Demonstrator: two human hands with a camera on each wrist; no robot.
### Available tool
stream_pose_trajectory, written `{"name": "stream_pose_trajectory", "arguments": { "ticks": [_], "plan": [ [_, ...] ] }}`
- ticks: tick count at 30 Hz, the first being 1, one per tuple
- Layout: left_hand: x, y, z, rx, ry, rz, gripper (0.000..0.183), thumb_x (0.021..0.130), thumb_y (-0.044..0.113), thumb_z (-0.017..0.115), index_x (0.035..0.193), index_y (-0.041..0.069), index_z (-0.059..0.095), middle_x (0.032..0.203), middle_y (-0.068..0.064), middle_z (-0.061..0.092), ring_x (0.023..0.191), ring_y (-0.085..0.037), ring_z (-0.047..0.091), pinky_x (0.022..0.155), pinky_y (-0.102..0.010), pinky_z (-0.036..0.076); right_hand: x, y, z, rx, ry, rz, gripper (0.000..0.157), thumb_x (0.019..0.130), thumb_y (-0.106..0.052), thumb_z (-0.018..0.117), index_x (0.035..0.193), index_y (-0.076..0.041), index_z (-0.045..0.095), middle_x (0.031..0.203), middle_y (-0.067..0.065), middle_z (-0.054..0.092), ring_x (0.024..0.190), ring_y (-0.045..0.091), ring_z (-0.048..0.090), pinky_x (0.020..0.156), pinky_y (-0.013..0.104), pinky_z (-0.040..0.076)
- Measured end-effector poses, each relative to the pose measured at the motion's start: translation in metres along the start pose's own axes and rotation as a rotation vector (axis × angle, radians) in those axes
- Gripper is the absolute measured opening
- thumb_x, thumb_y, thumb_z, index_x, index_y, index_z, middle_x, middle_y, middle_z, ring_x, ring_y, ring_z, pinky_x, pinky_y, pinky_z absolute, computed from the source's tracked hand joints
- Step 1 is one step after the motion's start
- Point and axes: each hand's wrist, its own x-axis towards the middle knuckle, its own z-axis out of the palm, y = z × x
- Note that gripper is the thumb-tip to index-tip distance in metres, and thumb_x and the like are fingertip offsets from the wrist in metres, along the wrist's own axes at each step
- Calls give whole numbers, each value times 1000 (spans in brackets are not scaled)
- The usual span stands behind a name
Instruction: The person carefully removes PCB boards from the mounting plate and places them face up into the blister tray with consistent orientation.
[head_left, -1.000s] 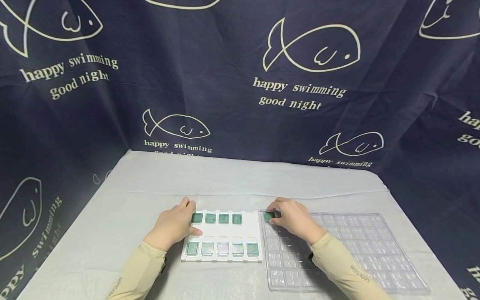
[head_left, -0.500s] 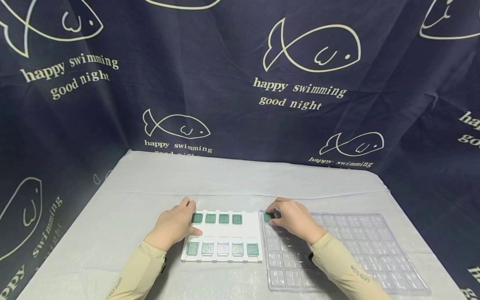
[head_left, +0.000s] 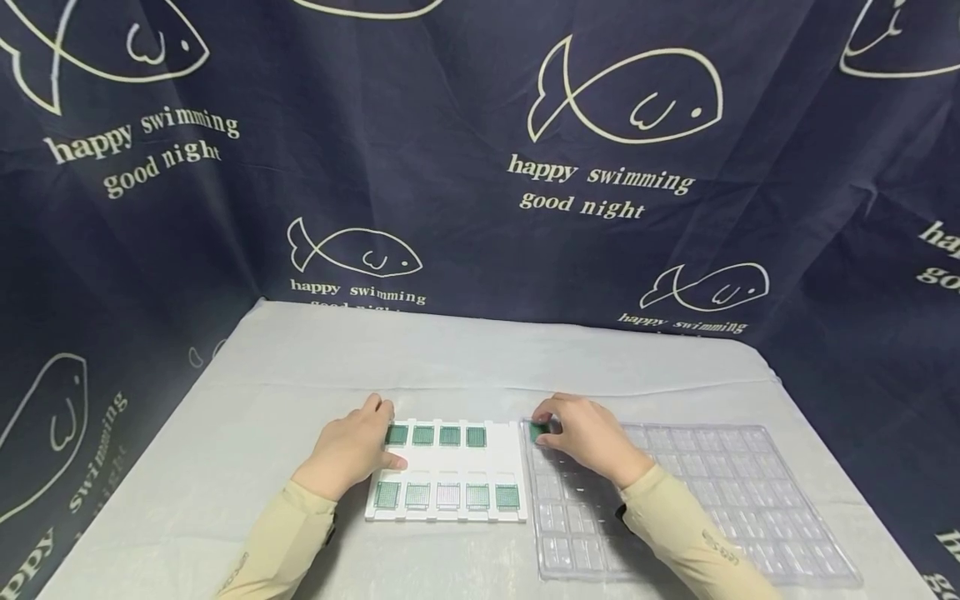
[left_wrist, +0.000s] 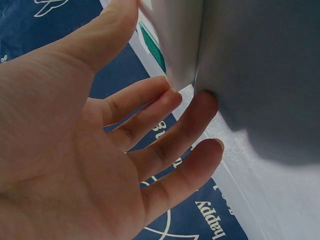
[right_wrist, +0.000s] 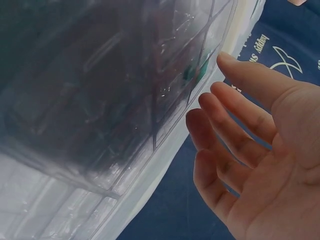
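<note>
the right hand (head_left: pixel 588 433) reaches into the far-left corner compartment of a clear plastic compartment tray (head_left: pixel 720 479), its thumb and index tips on either side of a small square green chip (head_left: pixel 537 431) there; the tips stand apart, but whether they pinch the chip i cannot tell. the left hand (head_left: pixel 347 450) is not clamped: its thumb lies on top of a white slotted tray (head_left: pixel 450 461) and its loosely bent, spread fingers touch the tray's left side. the white tray bears green square chips in two rows, a far row of four (head_left: pixel 450 436), the leftmost partly behind the fingers, and a near row of five (head_left: pixel 447 497). the two trays sit side by side, just beside each other, on a table with a pale cloth (head_left: pixel 465 354). both forearms wear beige sleeves (head_left: pixel 281 529). behind hangs a dark blue curtain (head_left: pixel 465 158) printed with white fish outlines and "happy swimming good night".
</note>
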Motion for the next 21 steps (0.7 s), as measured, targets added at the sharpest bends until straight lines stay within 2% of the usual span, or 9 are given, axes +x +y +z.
{"name": "stream_pose_trajectory", "arguments": {
  "ticks": [7, 21],
  "plan": [
    [-1, 0, 0, 2, -1, -2, 67, 72, 41, 87, 118, 3, 56, 98, -5, 50, 70, -19, 52, 57, -37, 45, 1, -4, 0, -21, 12, 9, 27, 79, -23, 87, 102, -17, 76, 98, -4, 74, 83, 15, 69, 76, 38, 56],
    [-2, 0, -1, 2, 0, -2, 69, 72, 41, 87, 120, 3, 56, 98, -5, 50, 70, -19, 52, 57, -37, 45, 3, -19, 2, -30, 50, -38, 28, 79, -22, 87, 104, -18, 75, 95, -5, 74, 87, 18, 72, 75, 37, 57]
  ]
}}
